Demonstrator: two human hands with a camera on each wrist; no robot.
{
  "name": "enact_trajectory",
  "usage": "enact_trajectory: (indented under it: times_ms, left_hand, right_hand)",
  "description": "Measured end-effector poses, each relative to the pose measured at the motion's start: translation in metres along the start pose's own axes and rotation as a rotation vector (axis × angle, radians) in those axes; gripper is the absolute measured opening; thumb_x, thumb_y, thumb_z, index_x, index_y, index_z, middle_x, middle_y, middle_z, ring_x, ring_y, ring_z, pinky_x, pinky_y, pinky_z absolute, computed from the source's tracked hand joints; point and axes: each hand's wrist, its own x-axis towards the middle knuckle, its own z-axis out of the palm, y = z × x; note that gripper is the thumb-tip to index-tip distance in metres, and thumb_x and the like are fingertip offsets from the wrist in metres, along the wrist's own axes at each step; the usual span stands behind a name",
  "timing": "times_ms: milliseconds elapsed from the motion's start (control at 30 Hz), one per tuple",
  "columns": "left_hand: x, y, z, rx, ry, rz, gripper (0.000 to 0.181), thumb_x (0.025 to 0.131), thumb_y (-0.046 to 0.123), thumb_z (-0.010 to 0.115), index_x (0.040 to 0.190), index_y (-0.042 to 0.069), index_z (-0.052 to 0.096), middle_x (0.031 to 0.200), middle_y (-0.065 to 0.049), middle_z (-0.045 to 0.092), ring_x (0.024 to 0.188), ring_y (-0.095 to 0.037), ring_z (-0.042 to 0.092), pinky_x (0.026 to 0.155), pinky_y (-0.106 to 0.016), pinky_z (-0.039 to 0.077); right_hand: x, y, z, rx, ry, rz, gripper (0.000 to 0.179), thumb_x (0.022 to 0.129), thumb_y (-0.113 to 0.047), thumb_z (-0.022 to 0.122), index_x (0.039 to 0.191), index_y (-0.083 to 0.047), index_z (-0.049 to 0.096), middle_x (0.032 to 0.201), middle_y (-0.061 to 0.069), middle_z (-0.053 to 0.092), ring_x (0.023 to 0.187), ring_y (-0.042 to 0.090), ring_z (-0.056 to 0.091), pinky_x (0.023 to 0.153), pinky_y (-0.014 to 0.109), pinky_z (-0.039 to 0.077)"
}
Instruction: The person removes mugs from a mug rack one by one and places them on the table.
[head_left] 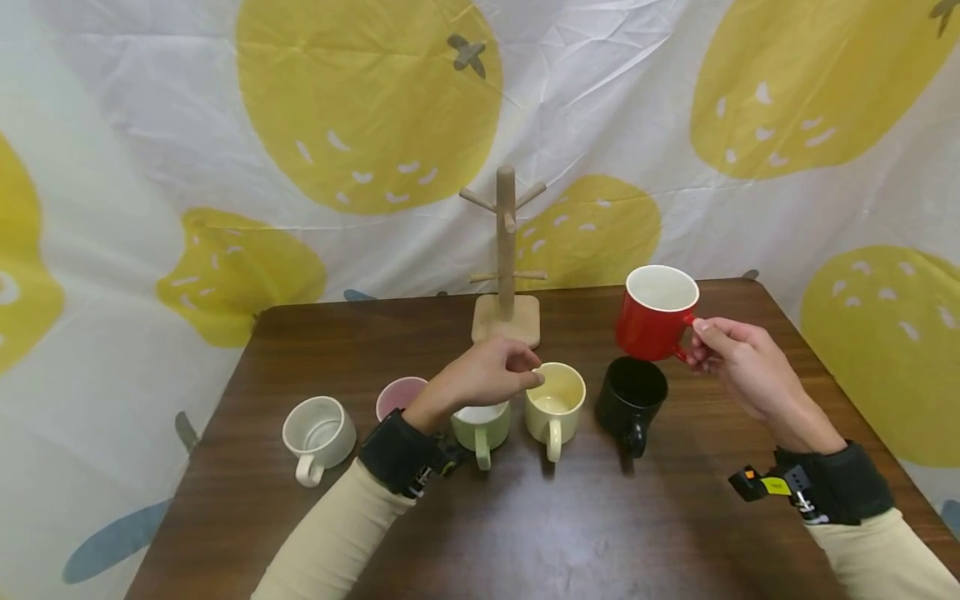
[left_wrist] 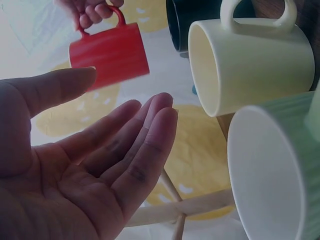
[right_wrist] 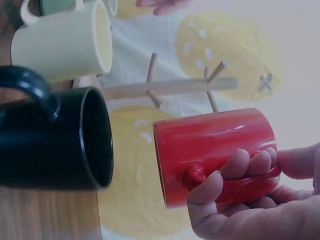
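A red mug (head_left: 649,327) with a white inside is in the air, its handle gripped by my right hand (head_left: 746,367). In the right wrist view, fingers (right_wrist: 235,167) curl round that handle. Below the red mug, a black mug (head_left: 632,402) stands on the table. My left hand (head_left: 491,371) hovers over the green mug (head_left: 481,429) and close to the pale yellow mug (head_left: 555,408); its fingers are loosely bent around nothing in the left wrist view. Whether its fingertips touch the yellow mug's rim, I cannot tell from the head view.
A wooden mug tree (head_left: 506,250) with bare pegs stands at the table's back edge. To the left are a pink mug (head_left: 397,395), partly hidden by my left arm, and a white mug (head_left: 319,437). A fruit-printed cloth (head_left: 585,83) hangs behind the brown table (head_left: 540,517).
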Motion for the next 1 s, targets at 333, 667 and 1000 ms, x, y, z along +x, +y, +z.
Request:
enact_trajectory:
  times_ms: [333,667,1000]
  left_hand:
    - [-0.007,-0.008,0.002,0.082,0.013,-0.045,0.025,0.084,0.010,0.066,0.106,0.001,0.068,0.095,-0.008,0.072,0.089,-0.016,0.063,0.082,-0.035,0.052]
    - [-0.014,-0.015,0.003,0.121,0.005,-0.030,0.024,0.081,0.004,0.065,0.105,0.004,0.069,0.096,-0.008,0.073,0.089,-0.014,0.064,0.083,-0.034,0.052]
    - [-0.028,-0.014,0.007,0.092,0.012,-0.033,0.027,0.079,-0.001,0.060,0.104,0.005,0.069,0.092,-0.007,0.073,0.086,-0.013,0.065,0.079,-0.034,0.053]
  right_hand:
    - [-0.020,0.017,-0.024,0.134,0.050,0.012,0.025,0.098,-0.023,0.048,0.091,-0.001,0.058,0.078,0.000,0.059,0.074,0.013,0.055,0.067,0.015,0.054]
    - [-0.039,0.033,-0.035,0.235,0.105,0.063,0.026,0.097,-0.023,0.051,0.089,0.000,0.058,0.077,0.001,0.058,0.072,0.013,0.055,0.064,0.017,0.054]
    - [-0.055,0.052,-0.038,0.351,0.117,0.077,0.024,0.097,-0.019,0.050,0.087,0.000,0.060,0.077,0.001,0.062,0.071,0.012,0.058,0.064,0.018,0.055]
